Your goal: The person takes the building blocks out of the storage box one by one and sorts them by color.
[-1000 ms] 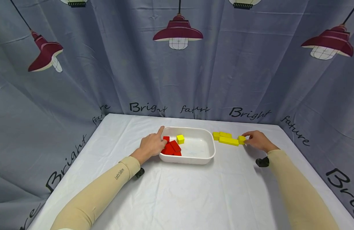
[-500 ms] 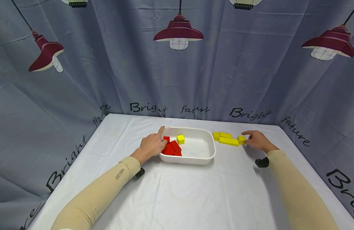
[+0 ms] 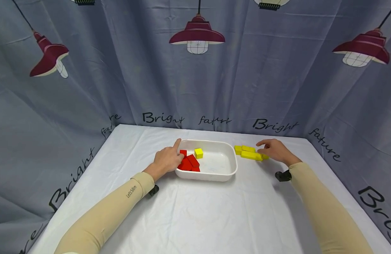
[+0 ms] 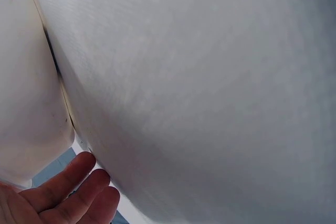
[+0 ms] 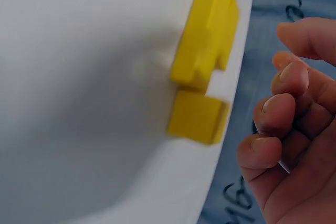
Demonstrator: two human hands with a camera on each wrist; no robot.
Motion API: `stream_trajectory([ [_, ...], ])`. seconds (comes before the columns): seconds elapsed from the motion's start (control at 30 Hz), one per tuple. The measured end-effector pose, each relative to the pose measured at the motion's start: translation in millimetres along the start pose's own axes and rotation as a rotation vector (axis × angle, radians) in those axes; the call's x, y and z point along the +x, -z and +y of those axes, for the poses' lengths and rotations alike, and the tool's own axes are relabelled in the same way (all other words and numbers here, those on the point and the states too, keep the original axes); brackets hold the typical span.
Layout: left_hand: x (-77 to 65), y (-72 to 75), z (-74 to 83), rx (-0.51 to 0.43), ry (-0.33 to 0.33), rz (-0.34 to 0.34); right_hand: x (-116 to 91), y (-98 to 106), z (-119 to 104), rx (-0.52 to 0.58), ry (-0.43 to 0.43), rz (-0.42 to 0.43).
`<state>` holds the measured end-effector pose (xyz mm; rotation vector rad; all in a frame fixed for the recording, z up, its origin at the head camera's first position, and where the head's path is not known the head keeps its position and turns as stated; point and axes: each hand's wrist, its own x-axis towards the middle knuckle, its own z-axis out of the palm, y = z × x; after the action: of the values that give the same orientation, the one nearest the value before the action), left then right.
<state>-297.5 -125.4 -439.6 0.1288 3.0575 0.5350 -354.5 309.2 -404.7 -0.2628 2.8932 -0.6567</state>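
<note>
A white tray [image 3: 211, 177] holds several red blocks [image 3: 193, 161] at its left end and one yellow cube [image 3: 199, 153]. My left hand [image 3: 165, 159] grips the tray's left side, thumb over the rim and index finger along it; in the left wrist view its other fingers [image 4: 73, 182] lie by the outer wall. My right hand [image 3: 276, 150] hovers with loosely bent fingers over a row of yellow blocks, holding nothing. A long yellow block [image 3: 250, 155] lies in front there, with a yellow cube [image 5: 194, 116] at its right end, partly hidden by the hand in the head view.
More yellow blocks [image 3: 248, 149] lie behind the long one, just right of the tray. White cloth [image 3: 198, 215] covers the table. A grey-blue curtain [image 3: 195, 88] printed with lamps hangs right behind the far edge.
My right hand has left the side of the yellow cube and moved up and left over the blocks. The left hand, tray and blocks look unchanged.
</note>
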Motion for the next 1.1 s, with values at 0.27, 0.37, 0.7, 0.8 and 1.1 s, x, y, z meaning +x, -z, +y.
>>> stream_trajectory([
  [0.27, 0.0, -0.3, 1.2, 0.003, 0.004, -0.009, 1.4, 0.6, -32.3, 0.001, 0.080, -0.007],
  [0.37, 0.1, -0.1, 1.4, 0.005, 0.004, -0.003, 2.0, 2.2, -43.5, 0.016, 0.115, -0.017],
  [0.7, 1.0, 0.8, 1.4, 0.007, -0.008, 0.007, 5.8, 1.4, -74.2, 0.086, 0.180, -0.066],
  [0.8, 1.5, 0.9, 1.7, 0.010, -0.006, 0.005, 8.0, -0.9, -84.6, 0.108, 0.200, -0.092],
  [1.1, 0.7, 0.1, 1.9, 0.013, 0.003, -0.009, 20.1, -15.7, -116.0, 0.092, 0.276, -0.162],
])
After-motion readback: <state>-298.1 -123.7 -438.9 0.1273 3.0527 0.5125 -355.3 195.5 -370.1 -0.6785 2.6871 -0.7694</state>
